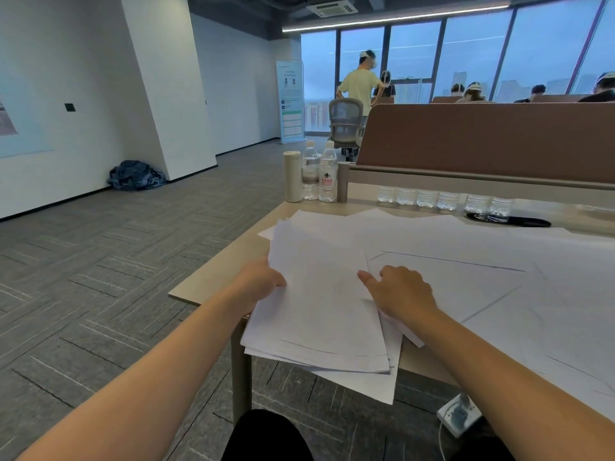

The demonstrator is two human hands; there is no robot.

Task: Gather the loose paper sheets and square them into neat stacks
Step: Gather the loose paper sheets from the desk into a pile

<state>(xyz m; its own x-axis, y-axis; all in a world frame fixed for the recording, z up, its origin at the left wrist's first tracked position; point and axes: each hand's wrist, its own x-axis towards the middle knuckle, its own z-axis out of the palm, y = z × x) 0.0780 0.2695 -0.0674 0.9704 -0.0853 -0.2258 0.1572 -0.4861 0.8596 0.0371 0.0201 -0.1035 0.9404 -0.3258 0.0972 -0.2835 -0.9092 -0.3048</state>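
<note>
- Two bare hands work at the near left corner of a pale wood-finish tabletop (213,281).
- The left hand (263,281) grips the left edge of an uneven bundle of white paper sheets (319,311). Its fingers (279,281) are curled narrowly round that edge, and their tips are hidden by the paper.
- The right hand (404,292) sits at the right edge of the bundle. Its thumb points left and touches the top sheet. The other fingers are bent downward with their tips out of sight, so whether they pinch any paper cannot be told.
- The bundle lies between the two hands, tilted slightly out of line with the tabletop edge. Its sheets are fanned, with corners and edges out of register.
- The near end of the bundle overhangs the tabletop edge above the grey carpeted floor (100,277).
- More loose white paper sheets (466,261) lie overlapping across the tabletop, to the right of the bundle and beyond it.
- At the far left corner of the tabletop, a cream cylindrical flask (292,176) stands upright just beside two clear plastic water bottles (327,174).
- A brown partition panel (482,138) runs along the far edge.
- A white power strip (459,415) lies on the floor below the tabletop.
</note>
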